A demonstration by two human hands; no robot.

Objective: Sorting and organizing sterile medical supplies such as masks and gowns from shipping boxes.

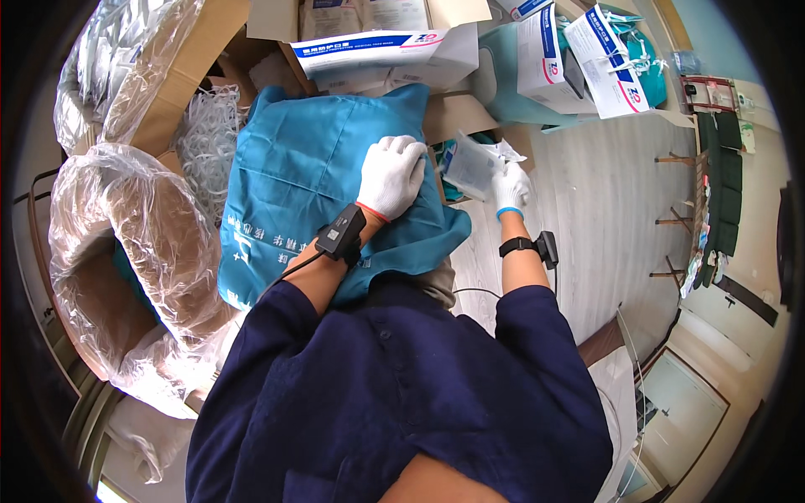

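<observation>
My left hand [392, 178], in a white knit glove, rests on a teal cloth [302, 159] with white printing that is spread over my lap. Its fingers are curled under, so whatever they may hold is hidden. Out to the right, my right hand [511, 189], also gloved in white with a blue cuff, is closed on the edge of a clear plastic packet [471, 166] with pale contents. That packet is tilted over an open cardboard box [454, 117] with teal things inside. Each wrist wears a strapped black device.
A white carton [461, 59] holding packets stands ahead. Two white and blue boxes [545, 71] sit on the far right. To the left are a plastic-lined carton [105, 285], a heap of white straps [205, 138] and a bag of wrapped items [126, 59]. Grey flooring [587, 201] lies at right.
</observation>
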